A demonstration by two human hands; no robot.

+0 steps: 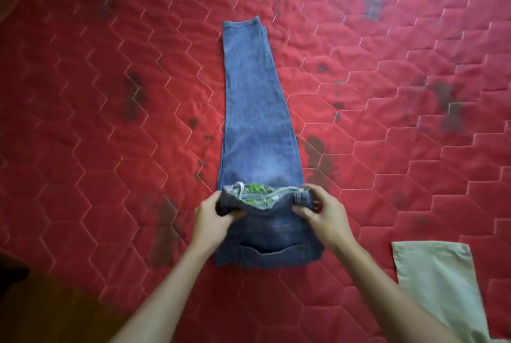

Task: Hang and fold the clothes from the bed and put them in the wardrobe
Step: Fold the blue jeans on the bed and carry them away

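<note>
Red quilted bedcover (387, 38), blotched with dark stains, fills my feed. At its middle a pair of blue jeans (254, 107) lies lengthwise, legs stacked, hems at the far end. I see the waist end turned over nearest the camera, with green-printed lining showing along the fold. The left hand (213, 221) grips the fold's left corner, fingers curled round the denim; the right hand (323, 218) pinches the right corner. A pale beige cloth (439, 281) lies flat at lower right, apart from the jeans. Dark wood floor (41, 309) shows at lower left.
</note>
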